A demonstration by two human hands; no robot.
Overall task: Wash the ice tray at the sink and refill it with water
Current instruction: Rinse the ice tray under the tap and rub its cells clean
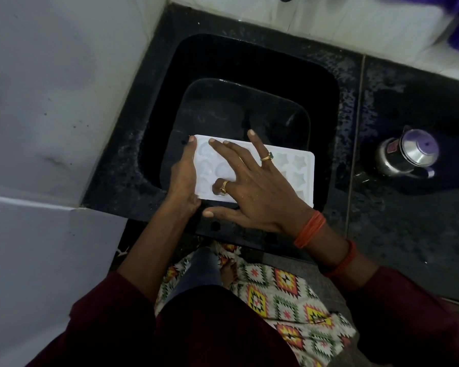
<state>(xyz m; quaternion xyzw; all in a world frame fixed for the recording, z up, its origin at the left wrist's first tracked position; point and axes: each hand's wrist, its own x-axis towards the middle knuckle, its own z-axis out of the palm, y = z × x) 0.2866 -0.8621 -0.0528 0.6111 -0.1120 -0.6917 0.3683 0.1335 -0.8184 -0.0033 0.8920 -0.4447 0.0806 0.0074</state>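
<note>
Two hands are engaged | white moulded-plastic ice tray (pixel 300 168): held over black stone sink (pixel 249 56) | left hand (pixel 183 178): clasped round tray's short left edge | right hand (pixel 252 189): spread wide on the moulds, nothing clasped | handling: judged light, stiff, wet-slippery; rim grip at short edges advised

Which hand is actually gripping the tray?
The left hand: it grips the tray by its left end. The right hand only lies spread over the top, most fingers straight, holding nothing.
</note>
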